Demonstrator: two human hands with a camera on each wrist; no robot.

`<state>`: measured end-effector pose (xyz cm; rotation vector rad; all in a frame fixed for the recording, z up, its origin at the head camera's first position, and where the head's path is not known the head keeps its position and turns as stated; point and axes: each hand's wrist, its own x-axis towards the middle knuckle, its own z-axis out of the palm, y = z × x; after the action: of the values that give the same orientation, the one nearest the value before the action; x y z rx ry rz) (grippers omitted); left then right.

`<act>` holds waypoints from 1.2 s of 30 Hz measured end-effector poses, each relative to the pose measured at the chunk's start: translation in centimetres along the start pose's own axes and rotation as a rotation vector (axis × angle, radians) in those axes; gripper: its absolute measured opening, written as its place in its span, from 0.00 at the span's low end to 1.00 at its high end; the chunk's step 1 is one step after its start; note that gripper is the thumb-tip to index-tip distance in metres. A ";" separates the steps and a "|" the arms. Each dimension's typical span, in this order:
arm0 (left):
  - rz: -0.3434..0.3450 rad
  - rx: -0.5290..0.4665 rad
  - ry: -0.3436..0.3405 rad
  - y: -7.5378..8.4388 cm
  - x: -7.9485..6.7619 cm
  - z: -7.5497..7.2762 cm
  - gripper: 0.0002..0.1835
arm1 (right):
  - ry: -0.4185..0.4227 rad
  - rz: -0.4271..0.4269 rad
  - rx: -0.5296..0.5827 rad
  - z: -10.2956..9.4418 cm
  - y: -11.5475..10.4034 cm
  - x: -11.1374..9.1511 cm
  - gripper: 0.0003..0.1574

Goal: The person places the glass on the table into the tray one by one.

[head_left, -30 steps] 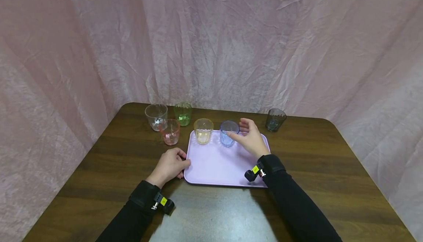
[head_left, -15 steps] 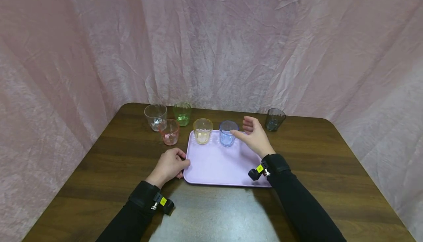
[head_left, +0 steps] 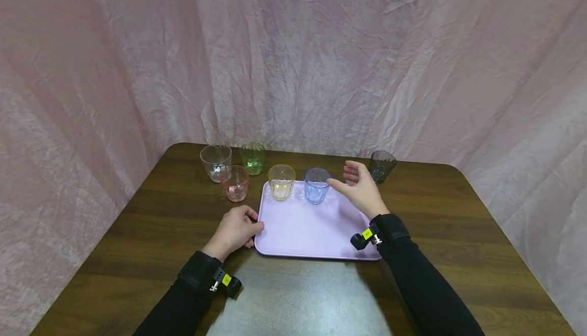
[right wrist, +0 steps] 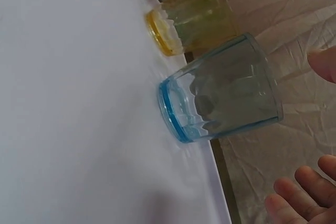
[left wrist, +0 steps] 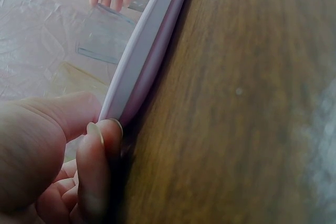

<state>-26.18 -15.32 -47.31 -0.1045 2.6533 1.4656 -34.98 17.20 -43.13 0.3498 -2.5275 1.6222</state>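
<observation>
A lilac tray [head_left: 307, 231] lies on the wooden table, its left rim pinched between the thumb and fingers of my left hand [head_left: 234, 228]. In the left wrist view the tray's edge [left wrist: 139, 51] runs up from those fingertips. Two glasses stand upright at the tray's back edge: a yellow one [head_left: 282, 185] and, to its right, a blue one [head_left: 316, 188]. My right hand [head_left: 361, 190] hovers to the right of the blue glass, fingers spread and holding nothing. The right wrist view shows a gap between its fingers and the blue glass [right wrist: 226, 93].
Left of the tray stand a clear glass [head_left: 216, 162], a green glass [head_left: 253, 158] and a pink glass [head_left: 236, 185]. A dark grey glass [head_left: 382, 165] is at the back right, partly behind my right hand. A pink curtain [head_left: 293, 60] hangs behind the table.
My right hand has drawn away to the right from the blue glass, its thumb leaving the glass's front. The glass stays standing on the tray. My left hand has not moved.
</observation>
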 end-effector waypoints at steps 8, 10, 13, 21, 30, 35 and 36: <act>-0.009 0.001 0.000 0.0 0.0 0.0 0.09 | 0.023 0.011 0.005 -1.1 0.0 -0.2 0.56; -0.008 0.005 0.001 -0.1 0.1 0.0 0.09 | 0.035 0.016 0.021 -1.4 0.1 -0.2 0.56; -0.016 0.007 -0.001 0.0 0.0 0.0 0.10 | 0.045 0.024 0.034 -1.9 0.3 -0.3 0.57; -0.010 0.009 -0.004 0.0 -0.1 0.0 0.09 | 0.056 0.062 0.018 -3.5 1.7 -0.6 0.58; -0.010 0.007 -0.001 -0.1 0.1 0.1 0.10 | 0.086 0.113 -0.029 -5.2 3.1 -1.0 0.59; -0.013 0.002 -0.003 -0.1 0.2 0.1 0.10 | 0.097 0.127 -0.019 -6.3 3.6 -1.2 0.60; -0.013 0.004 -0.001 -0.2 0.2 0.1 0.10 | 0.101 0.131 -0.022 -6.5 3.8 -1.2 0.60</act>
<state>-26.40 -15.35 -47.52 -0.1205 2.6490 1.4564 -34.91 24.79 -43.99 0.0993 -2.5378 1.6097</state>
